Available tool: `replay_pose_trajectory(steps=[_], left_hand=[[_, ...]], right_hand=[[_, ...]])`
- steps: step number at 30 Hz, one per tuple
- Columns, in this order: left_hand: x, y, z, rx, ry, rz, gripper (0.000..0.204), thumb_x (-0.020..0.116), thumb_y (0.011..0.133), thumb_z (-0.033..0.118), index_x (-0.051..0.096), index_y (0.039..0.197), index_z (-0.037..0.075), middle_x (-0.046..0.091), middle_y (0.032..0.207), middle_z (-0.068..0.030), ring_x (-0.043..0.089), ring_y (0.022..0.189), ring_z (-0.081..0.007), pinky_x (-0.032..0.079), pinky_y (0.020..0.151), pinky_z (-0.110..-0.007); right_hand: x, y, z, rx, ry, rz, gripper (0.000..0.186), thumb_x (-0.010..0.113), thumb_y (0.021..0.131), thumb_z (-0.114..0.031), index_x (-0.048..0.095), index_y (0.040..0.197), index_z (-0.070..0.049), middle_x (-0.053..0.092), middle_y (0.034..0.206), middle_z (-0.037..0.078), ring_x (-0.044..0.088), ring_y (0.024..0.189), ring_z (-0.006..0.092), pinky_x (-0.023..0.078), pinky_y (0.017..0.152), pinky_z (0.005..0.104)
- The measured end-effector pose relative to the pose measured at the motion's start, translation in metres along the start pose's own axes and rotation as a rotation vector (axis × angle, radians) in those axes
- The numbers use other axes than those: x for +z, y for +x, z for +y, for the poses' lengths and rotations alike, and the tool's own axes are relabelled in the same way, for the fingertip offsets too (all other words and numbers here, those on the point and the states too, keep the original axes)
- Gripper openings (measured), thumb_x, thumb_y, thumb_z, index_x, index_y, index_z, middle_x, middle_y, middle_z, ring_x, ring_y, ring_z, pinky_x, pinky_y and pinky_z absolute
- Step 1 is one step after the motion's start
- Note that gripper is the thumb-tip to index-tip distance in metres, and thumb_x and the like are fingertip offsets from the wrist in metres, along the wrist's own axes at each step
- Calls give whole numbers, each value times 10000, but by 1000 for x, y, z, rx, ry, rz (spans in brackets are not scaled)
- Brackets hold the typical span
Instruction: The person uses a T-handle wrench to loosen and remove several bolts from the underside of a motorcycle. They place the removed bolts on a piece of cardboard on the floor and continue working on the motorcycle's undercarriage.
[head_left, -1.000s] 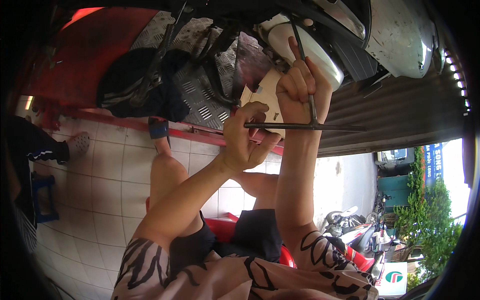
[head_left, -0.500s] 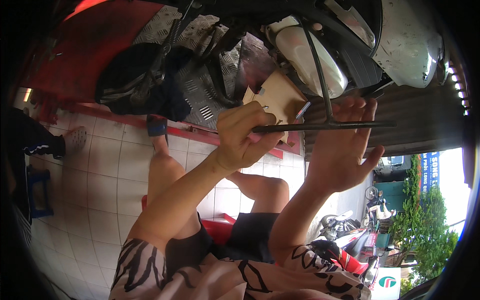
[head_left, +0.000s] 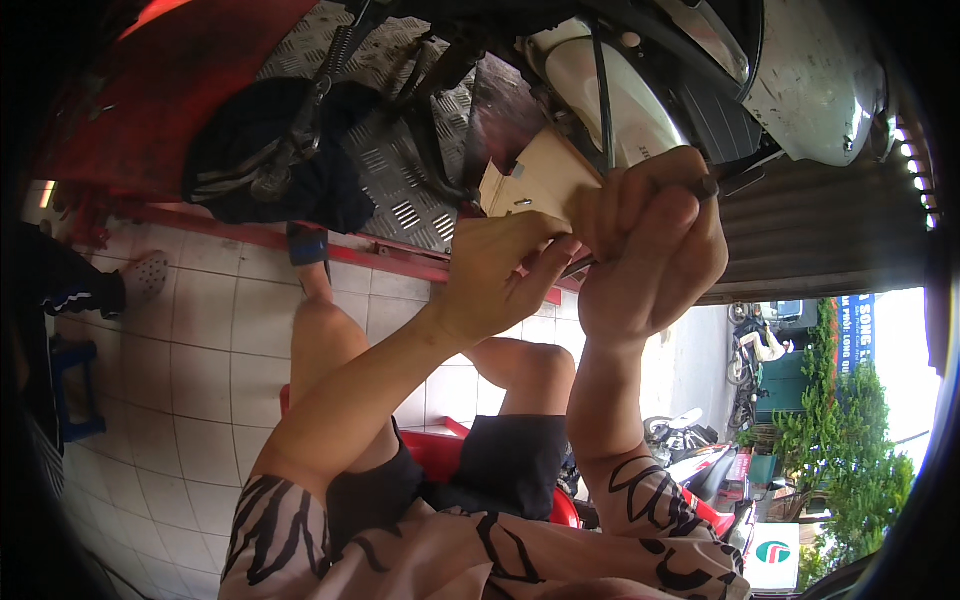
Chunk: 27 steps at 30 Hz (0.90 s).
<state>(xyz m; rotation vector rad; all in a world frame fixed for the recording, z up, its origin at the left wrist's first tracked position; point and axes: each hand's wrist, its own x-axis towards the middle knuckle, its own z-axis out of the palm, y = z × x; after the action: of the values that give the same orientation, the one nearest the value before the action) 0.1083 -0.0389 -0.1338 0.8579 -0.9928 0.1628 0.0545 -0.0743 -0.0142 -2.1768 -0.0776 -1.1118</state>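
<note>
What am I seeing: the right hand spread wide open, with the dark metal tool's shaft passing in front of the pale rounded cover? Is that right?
Not quite: the head view shows the right hand closed around the dark metal tool, not spread open. The tool's shaft does pass in front of the pale rounded cover.

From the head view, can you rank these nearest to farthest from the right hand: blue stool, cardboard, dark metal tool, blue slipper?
1. Dark metal tool: gripped by the right hand.
2. Cardboard: just to its left.
3. Blue slipper: farther left, on a foot.
4. Blue stool: far left.
</note>
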Motion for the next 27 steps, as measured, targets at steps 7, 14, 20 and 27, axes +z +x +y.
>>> replay_pose_trajectory(steps=[7,14,20,27], left_hand=[[-1,-8,-5,-382,-155,-149,292,483,951,171,579,741,-8,565,583,-73,509,447,-172,394,468,-280],[6,-9,-18,-973,-1075,-186,486,387,1009,405,623,1013,-19,642,751,-103,609,640,-170,462,554,-286],[16,16,-13,-949,-1336,78,325,622,921,272,642,1039,-30,649,914,-94,596,812,-149,492,701,-279],[53,41,-14,-887,-1086,-84,277,788,759,175,699,908,-41,663,816,-97,600,772,-139,491,700,-270]], right_hand=[[-3,25,-17,142,-245,-480,459,383,1021,-317,472,698,-4,382,569,-17,292,476,30,196,438,221],[-12,33,-24,230,-441,-912,352,434,994,-233,574,805,29,470,619,32,356,516,89,261,500,261],[-24,26,2,33,-608,-1224,164,557,888,-132,655,936,-9,577,737,152,506,709,320,398,697,380],[-54,19,-12,47,-826,-1222,133,640,829,-135,661,889,-18,610,836,163,547,766,344,435,766,394]])
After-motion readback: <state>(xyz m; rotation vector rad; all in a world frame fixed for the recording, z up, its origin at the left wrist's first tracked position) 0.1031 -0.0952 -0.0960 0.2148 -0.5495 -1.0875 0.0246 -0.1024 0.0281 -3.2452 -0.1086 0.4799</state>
